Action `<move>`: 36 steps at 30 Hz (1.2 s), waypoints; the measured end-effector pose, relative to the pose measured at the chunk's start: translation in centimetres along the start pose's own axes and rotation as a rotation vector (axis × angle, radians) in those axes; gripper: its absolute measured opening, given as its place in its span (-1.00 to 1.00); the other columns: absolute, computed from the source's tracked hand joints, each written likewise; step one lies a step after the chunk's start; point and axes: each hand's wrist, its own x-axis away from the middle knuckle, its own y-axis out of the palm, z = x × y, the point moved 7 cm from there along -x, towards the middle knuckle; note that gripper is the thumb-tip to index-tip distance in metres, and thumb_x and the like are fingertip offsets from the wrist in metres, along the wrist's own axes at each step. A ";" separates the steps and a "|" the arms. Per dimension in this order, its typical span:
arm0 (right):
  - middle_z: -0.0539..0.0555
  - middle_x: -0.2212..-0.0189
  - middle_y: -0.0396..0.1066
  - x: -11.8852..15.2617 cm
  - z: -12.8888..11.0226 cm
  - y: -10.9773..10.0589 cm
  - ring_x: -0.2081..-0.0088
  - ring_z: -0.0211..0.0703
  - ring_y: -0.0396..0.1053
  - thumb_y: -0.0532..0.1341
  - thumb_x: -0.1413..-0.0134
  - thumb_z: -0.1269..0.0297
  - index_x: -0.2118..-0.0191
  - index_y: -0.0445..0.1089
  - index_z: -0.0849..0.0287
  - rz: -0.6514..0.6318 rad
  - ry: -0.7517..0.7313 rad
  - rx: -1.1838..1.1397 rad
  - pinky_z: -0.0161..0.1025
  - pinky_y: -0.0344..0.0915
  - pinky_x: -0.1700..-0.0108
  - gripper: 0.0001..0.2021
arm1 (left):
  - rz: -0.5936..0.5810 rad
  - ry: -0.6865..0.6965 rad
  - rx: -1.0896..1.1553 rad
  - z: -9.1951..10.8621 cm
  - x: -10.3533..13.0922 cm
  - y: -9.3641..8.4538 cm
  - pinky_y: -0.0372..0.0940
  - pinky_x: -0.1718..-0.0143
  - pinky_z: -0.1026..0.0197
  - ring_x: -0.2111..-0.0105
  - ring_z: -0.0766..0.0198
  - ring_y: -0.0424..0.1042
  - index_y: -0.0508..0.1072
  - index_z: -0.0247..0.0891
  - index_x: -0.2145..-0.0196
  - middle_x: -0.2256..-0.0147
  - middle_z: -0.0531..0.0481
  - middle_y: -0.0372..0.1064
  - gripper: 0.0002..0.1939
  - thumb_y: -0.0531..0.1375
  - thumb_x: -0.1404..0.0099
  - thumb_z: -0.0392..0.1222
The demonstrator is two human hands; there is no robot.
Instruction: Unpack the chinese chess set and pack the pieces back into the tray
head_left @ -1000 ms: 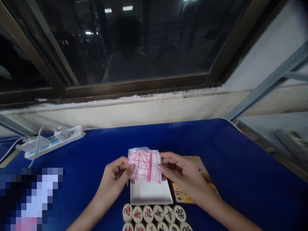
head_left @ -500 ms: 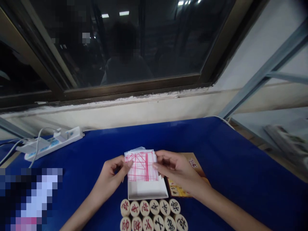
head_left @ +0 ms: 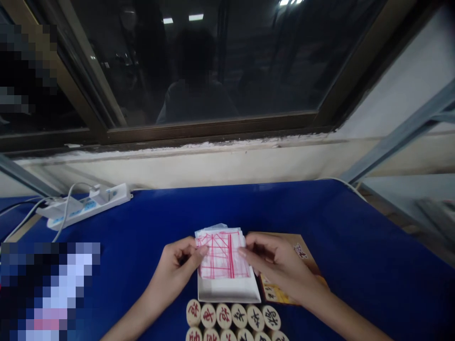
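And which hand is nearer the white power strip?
Left. The left hand is right of the power strip, at the left edge of the red-lined sheet; the right hand is farther right, at the sheet's opposite edge.

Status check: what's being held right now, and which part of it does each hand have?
A white sheet with red lines, seemingly folded: the left hand grips its left edge, the right hand its right edge.

Thick, round, cream-coloured discs (head_left: 223, 316) bear red or black Chinese characters (one red one appears to read 炮); characters on the flat tan-and-yellow printed rectangle (head_left: 308, 260) are unclear.
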 end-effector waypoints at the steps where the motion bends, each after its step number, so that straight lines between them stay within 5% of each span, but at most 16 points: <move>1: -0.08 0.56 0.19 0.1 0.3 -0.1 0.55 -0.33 0.16 0.25 -0.19 0.01 0.45 0.29 0.11 0.001 0.029 -0.026 -0.34 0.11 0.53 -0.68 | -0.008 -0.002 0.003 -0.1 0.1 0.1 0.10 0.55 0.32 0.64 0.40 0.18 0.41 -0.25 0.45 0.63 0.08 0.36 -0.59 0.19 -0.38 0.13; 5: -0.10 0.61 0.19 0.5 0.9 -0.1 0.64 -0.38 0.12 0.27 -0.16 -0.03 0.43 0.27 0.09 -0.019 0.106 -0.045 -0.37 0.06 0.63 -0.67 | 0.003 0.001 -0.021 -0.1 0.3 0.1 0.18 0.48 0.29 0.60 0.33 0.34 0.45 -0.24 0.39 0.64 0.03 0.44 -0.65 0.24 -0.35 0.10; 12: -0.07 0.60 0.21 0.8 -0.4 -0.4 0.56 -0.34 0.16 0.25 -0.19 0.00 0.54 0.24 0.11 0.046 -0.020 0.043 -0.34 0.11 0.54 -0.61 | 0.003 -0.036 0.060 0.0 0.2 -0.2 0.02 0.64 0.32 0.73 0.41 0.13 0.51 -0.26 0.31 0.66 0.05 0.42 -0.62 0.21 -0.36 0.15; 18: 0.03 0.54 0.39 1.6 0.4 -1.1 0.51 -0.25 0.32 0.06 -0.35 -0.13 0.17 0.55 0.08 0.063 0.049 -0.108 -0.27 0.24 0.45 -0.55 | -0.020 -0.011 0.093 0.3 0.6 -0.7 0.22 0.48 0.26 0.53 0.29 0.34 0.63 -0.28 0.24 0.50 -0.06 0.47 -0.52 0.12 -0.43 0.18; 24: 0.04 0.37 0.49 1.7 0.0 -1.0 0.42 -0.22 0.32 0.19 -0.28 0.00 0.23 0.54 0.05 0.099 -0.066 0.114 -0.24 0.22 0.41 -0.72 | 0.002 0.042 0.014 1.3 0.5 -0.8 0.14 0.53 0.27 0.58 0.30 0.30 0.65 -0.25 0.20 0.56 -0.02 0.41 -0.56 0.17 -0.40 0.17; 27: 0.03 0.41 0.48 1.7 -0.3 -0.6 0.44 -0.22 0.33 0.16 -0.31 0.03 0.25 0.54 0.06 0.067 -0.070 0.184 -0.25 0.18 0.45 -0.72 | 0.018 0.082 -0.036 1.7 0.4 -1.0 0.14 0.53 0.27 0.59 0.34 0.28 0.65 -0.22 0.19 0.43 -0.06 0.48 -0.58 0.14 -0.42 0.14; 31: -0.01 0.50 0.41 1.8 -0.9 -0.6 0.54 -0.26 0.22 0.12 -0.33 0.08 0.13 0.53 0.06 0.036 -0.110 0.304 -0.26 0.12 0.52 -0.72 | 0.138 0.156 -0.304 2.0 0.4 -2.0 0.20 0.44 0.25 0.47 0.29 0.34 0.62 -0.16 0.06 0.23 -0.10 0.50 -0.68 0.14 -0.44 0.00; 36: -0.02 0.46 0.44 1.4 -1.0 -2.5 0.55 -0.26 0.28 0.10 -0.34 0.08 -0.18 0.38 0.06 0.183 -0.164 0.444 -0.24 0.21 0.50 -0.61 | 0.303 0.193 -0.468 2.5 0.4 -3.1 0.11 0.51 0.25 0.54 0.30 0.24 0.61 -0.14 0.07 0.36 -0.01 0.40 -0.73 0.19 -0.40 -0.06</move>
